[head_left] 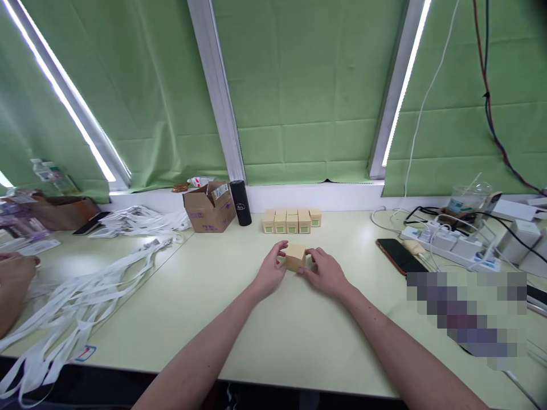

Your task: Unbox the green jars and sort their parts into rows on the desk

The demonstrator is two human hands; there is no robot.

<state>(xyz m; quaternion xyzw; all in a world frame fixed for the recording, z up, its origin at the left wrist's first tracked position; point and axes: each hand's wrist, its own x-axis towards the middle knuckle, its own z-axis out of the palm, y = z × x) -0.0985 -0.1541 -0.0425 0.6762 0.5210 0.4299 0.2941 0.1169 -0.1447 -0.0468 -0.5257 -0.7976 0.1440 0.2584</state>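
Observation:
A small tan cardboard box (295, 257) is between my two hands above the middle of the table. My left hand (272, 269) has curled fingers at the box's left side. My right hand (327, 272) pinches the right side, its thumb at the lower front corner and its fingertips near the upper edge. Farther back, several matching small boxes (292, 222) stand side by side in a row, with pale labels on their fronts. One more sits slightly behind at the row's right end.
An open brown carton (210, 212) and a black cylinder (241, 203) stand at the back. White straps (98, 285) spread across the left, near another person's hand (17, 285). To the right lie a phone (400, 256), a power strip (453, 249) and tangled cables.

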